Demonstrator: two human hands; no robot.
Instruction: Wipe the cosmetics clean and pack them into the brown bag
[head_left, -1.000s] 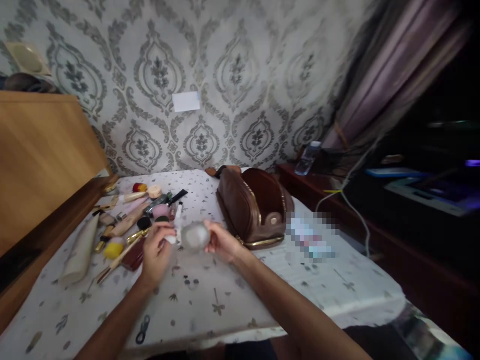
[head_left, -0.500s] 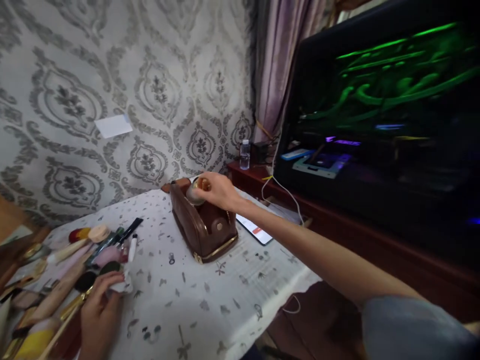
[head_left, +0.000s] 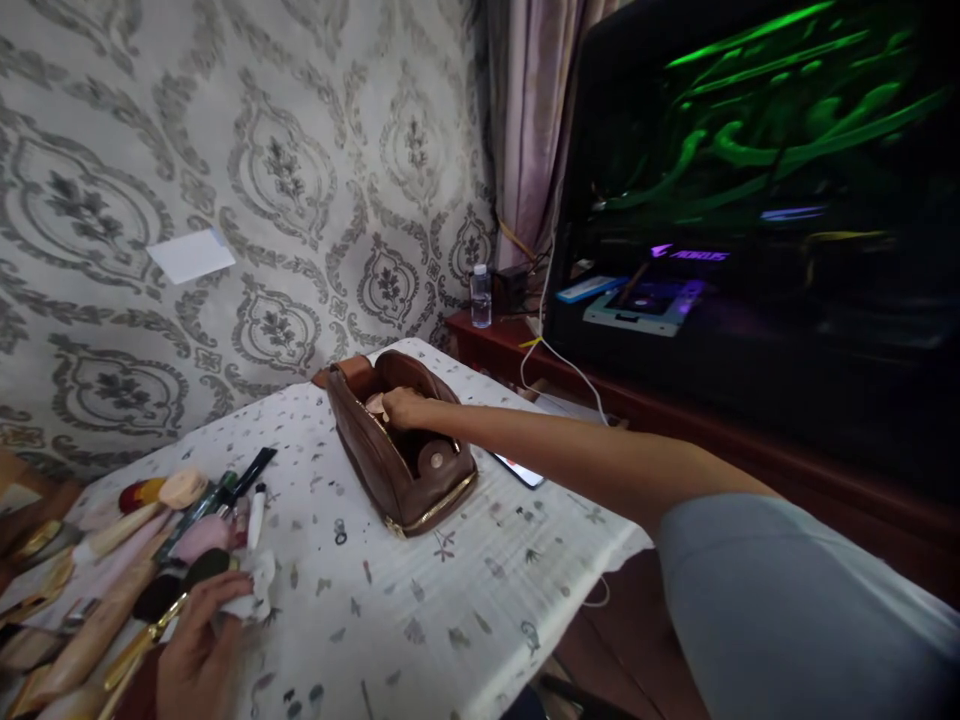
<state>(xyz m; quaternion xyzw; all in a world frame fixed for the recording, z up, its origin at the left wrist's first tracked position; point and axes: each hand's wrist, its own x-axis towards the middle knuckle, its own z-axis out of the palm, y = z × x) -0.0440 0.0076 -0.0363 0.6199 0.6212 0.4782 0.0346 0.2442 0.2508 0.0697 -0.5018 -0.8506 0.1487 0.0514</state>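
Observation:
A brown bag (head_left: 367,450) with a gold zipper lies unzipped on the patterned white cloth. My right hand (head_left: 407,408) reaches inside it, fingers closed on a small round pale item (head_left: 376,405), partly hidden by the bag's wall. At the lower left my left hand (head_left: 199,640) is closed on a crumpled white tissue (head_left: 251,595), beside a pile of cosmetics. That pile holds brushes, a dark round pad (head_left: 157,597), a pink sponge (head_left: 204,538) and a white tube (head_left: 256,515).
A phone (head_left: 521,471) lies partly under my right forearm. Behind stand a clear bottle (head_left: 481,297) on a red-brown ledge and a large dark glossy panel (head_left: 750,380) with green light. A white cable (head_left: 574,367) hangs near the table's right edge.
My right hand has lowered the round item into the bag, and the bag's opening shows more. My left hand stays by the cosmetics with the tissue. The view has shifted slightly.

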